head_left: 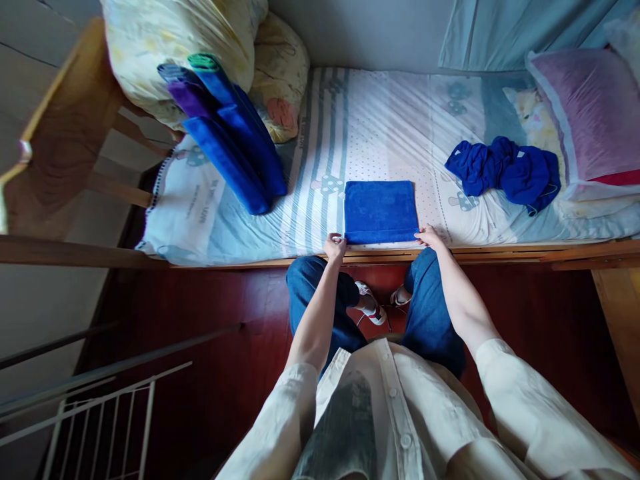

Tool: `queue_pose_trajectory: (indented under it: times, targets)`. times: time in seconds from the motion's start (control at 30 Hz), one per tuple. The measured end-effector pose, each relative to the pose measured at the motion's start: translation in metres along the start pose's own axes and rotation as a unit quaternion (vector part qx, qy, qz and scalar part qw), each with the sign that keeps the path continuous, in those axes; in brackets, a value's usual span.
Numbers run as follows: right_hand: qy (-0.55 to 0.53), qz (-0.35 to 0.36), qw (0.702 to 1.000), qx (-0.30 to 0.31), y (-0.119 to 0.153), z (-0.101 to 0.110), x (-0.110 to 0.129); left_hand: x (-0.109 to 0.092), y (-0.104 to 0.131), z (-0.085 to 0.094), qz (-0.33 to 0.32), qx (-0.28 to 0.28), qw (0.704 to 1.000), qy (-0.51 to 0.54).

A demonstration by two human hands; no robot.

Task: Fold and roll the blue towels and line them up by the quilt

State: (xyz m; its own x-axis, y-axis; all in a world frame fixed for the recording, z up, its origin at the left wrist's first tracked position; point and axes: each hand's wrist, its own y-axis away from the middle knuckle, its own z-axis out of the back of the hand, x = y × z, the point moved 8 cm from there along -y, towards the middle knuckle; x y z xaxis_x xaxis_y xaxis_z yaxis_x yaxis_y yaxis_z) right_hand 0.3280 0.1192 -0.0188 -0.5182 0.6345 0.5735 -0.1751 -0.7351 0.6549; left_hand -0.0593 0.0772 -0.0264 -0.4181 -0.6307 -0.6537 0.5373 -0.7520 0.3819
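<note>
A blue towel (381, 208) lies flat as a neat rectangle near the front edge of the bed, with a narrow fold along its near side. My left hand (335, 247) pinches its near left corner. At the near right corner, my right hand (429, 236) has its fingers closed on the towel's edge. To the right lies a crumpled heap of blue towels (505, 170). Several rolled towels (235, 147), mostly blue with purple and green ones among them, are stacked on the left part of the bed.
The bed (380, 120) has a patterned sheet and a wooden front rail. Yellow bedding (190, 47) is piled at the left beside a wooden headboard (70, 133). A pink pillow (590, 113) sits at the right. A white metal rack (100, 427) stands at lower left.
</note>
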Motion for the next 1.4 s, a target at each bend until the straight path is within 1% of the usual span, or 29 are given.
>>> queue_pose_trajectory:
  times: [0.1,0.27,0.33,0.4,0.47,0.53,0.63,0.73,0.87,0.97,1.07,1.13,1.3,1.4]
  targets:
    - [-0.001,0.016,1.000,0.000,0.005,0.002,0.004,-0.004,0.001,0.000,-0.001,0.008,1.000,0.020]
    - [-0.010,0.065,0.998,0.009,0.005,0.004,0.011,-0.007,0.005,-0.005,0.004,0.046,0.997,0.066]
    - [-0.011,0.085,0.996,-0.001,0.003,0.006,0.012,-0.011,0.004,-0.005,-0.027,0.054,0.997,0.048]
    - [-0.002,0.099,0.995,-0.016,0.001,0.008,0.011,-0.017,0.003,-0.005,-0.082,0.056,0.995,0.017]
    - [0.010,0.103,0.994,-0.033,-0.001,0.010,0.010,-0.022,0.001,-0.005,-0.137,0.046,0.990,-0.008]
    - [0.017,0.105,0.993,-0.046,-0.002,0.011,0.009,-0.025,-0.001,-0.005,-0.170,0.029,0.985,-0.016]
    - [0.015,0.126,0.990,-0.064,-0.004,0.012,0.011,-0.025,-0.005,-0.004,-0.188,0.008,0.982,0.001]
    - [0.007,0.169,0.982,-0.083,-0.005,0.015,0.017,-0.028,-0.006,-0.002,-0.205,-0.006,0.978,0.026]
    - [-0.032,0.233,0.966,-0.107,-0.006,0.021,0.025,-0.035,-0.008,-0.003,-0.230,0.004,0.971,0.070]
    - [-0.086,0.251,0.960,-0.088,-0.008,0.019,0.026,-0.036,-0.010,-0.007,-0.229,0.021,0.967,0.107]
    - [-0.105,0.241,0.962,-0.067,-0.010,0.015,0.024,-0.034,-0.012,-0.007,-0.205,0.014,0.972,0.113]
    - [-0.090,0.221,0.969,-0.070,-0.012,0.014,0.023,-0.031,-0.013,-0.007,-0.185,0.008,0.978,0.093]
    - [-0.008,0.160,0.982,-0.102,-0.014,0.016,0.018,-0.030,-0.012,-0.006,-0.152,0.017,0.988,0.007]
    - [0.012,0.155,0.983,-0.099,-0.012,0.015,0.019,-0.031,-0.009,-0.003,-0.138,0.013,0.990,-0.021]
